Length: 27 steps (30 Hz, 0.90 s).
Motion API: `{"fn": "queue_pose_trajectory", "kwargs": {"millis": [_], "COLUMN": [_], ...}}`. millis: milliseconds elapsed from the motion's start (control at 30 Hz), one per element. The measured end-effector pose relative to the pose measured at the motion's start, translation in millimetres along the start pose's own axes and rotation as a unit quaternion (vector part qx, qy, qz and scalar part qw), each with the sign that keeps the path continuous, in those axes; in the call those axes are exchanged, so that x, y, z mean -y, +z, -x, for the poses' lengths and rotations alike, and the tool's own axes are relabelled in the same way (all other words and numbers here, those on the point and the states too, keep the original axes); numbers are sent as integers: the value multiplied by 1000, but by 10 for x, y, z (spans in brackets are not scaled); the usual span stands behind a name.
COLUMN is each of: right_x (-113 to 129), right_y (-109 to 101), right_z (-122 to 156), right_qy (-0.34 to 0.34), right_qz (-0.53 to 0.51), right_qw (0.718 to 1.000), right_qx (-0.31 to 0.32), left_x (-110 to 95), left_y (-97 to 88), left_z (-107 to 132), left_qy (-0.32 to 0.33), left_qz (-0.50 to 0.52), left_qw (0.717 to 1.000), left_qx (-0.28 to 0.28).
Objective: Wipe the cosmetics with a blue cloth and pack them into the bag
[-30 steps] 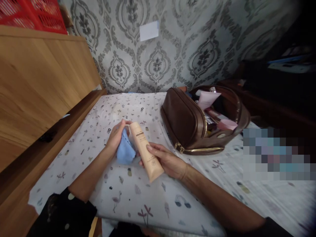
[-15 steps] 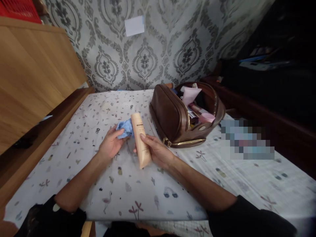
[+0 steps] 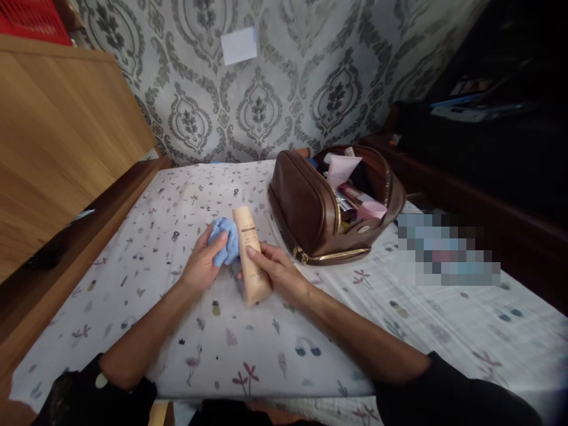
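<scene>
A beige squeeze tube [image 3: 248,236] with small printed text is gripped in my right hand [image 3: 281,273], cap end up and tilted slightly left. My right thumb lies across its front, while the other fingers are mostly hidden behind it. Bunched in my left hand [image 3: 200,260] is a blue cloth [image 3: 225,239], with the thumb pressed over it. The cloth sits right beside the tube's left edge; whether they touch I cannot tell. Just to the right stands an open brown toiletry bag [image 3: 302,207], holding a pink tube [image 3: 342,168] and several other cosmetics.
Both hands are above a patterned white sheet [image 3: 231,337]. A wooden cabinet [image 3: 71,124] rises at the left, and a patterned wall [image 3: 257,112] bears a white paper [image 3: 239,46]. On the right, a blurred-out patch [image 3: 444,248] hides something on the sheet, beside a dark edge.
My left hand has turned a little, and the blue cloth now shows more fully and sits slightly lower. The beige tube has shifted slightly left, still in my right hand.
</scene>
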State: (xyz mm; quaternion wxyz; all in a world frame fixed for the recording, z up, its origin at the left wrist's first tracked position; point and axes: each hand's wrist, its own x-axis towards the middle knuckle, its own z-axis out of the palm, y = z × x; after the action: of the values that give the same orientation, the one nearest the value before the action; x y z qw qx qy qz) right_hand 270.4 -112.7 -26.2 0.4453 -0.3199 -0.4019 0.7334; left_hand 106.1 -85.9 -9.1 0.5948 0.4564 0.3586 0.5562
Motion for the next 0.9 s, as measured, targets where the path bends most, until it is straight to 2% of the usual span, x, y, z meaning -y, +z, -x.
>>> {"fn": "queue_pose_trajectory", "kwargs": {"millis": [133,200,400,567,667,900], "right_x": [-25,-24,-25,0,-10,-54], "right_y": [7,18,76,110,106,65], "right_z": [18,34,51,64,64,51], "right_qy": [-7,-1,44,118,114,104], "right_qz": [56,67,0,-35,-39,-53], "right_qw": [998,998,998,990,989,981], "right_qx": [-16,-5,53,68,81,152], "left_x": [67,79,32,5,-18,-97], "left_y": [41,30,54,115,126,25], "left_z": [81,98,72,59,72,-2], "left_qy": [7,7,-6,-79,-115,-62], "left_qz": [-42,-59,-6,22,27,34], "left_qw": [999,998,1000,996,993,997], "left_qx": [7,8,-13,15,18,-39]}}
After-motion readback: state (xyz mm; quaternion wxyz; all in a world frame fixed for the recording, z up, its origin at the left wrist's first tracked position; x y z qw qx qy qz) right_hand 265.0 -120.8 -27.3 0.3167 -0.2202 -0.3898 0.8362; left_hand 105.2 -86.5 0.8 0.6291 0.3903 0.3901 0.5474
